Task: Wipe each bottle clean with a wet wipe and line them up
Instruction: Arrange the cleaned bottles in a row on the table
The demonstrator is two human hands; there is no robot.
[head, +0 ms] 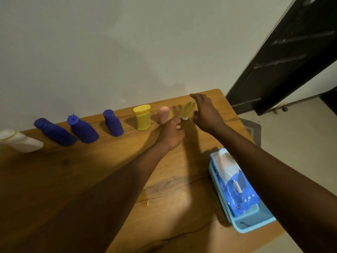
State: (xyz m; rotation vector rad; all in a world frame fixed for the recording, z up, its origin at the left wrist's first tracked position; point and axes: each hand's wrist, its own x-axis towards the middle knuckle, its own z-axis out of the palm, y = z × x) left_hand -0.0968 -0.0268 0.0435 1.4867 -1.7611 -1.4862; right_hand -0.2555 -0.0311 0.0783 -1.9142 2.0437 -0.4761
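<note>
I see a row of bottles standing along the back edge of the worktop [91, 170]: a white bottle [21, 141] at far left, three blue ones, a yellow bottle [142, 117], a pink bottle [163, 114], and last a blurred olive-yellow tube [187, 110] standing cap down at the right end. My left hand [172, 133] hovers just in front of the pink bottle, fingers loosely curled and holding nothing. My right hand [206, 114] is spread open just beside the tube; through the blur I cannot tell whether it touches it. The wet wipe pack [235, 181] lies in a light blue basket [253, 223] near my right forearm.

I judge this as seating the final piece. To do it well, I'd steady the tube, match its spacing to the neighbours, and draw both hands straight back so nothing tips.
</note>
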